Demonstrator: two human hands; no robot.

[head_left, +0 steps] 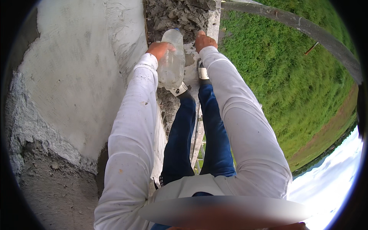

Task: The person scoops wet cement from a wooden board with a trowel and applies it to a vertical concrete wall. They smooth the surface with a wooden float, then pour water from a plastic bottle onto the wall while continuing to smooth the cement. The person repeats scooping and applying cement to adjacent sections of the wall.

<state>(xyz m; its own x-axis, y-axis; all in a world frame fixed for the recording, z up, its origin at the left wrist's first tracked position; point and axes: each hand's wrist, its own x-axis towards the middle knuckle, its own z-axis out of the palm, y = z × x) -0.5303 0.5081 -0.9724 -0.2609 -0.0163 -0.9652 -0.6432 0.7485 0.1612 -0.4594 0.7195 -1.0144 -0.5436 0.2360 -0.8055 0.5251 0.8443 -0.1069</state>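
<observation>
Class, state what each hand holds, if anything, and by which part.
The left hand holds a clear plastic bottle by the side of its body; whether the right hand holds anything cannot be told.

The translucent bottle, its blue cap on, is in the left hand, cap end pointing away from the person.

We wore a white long-sleeved shirt, its left sleeve dotted with small dark specks and a few tan stains, its right sleeve creased into soft folds, and both cuffs snug at the wrists. Below came dark blue trousers with lightly wrinkled legs. On our feet we had dark socks and what looked like white-banded slides, the left band bearing a small black mark.
</observation>
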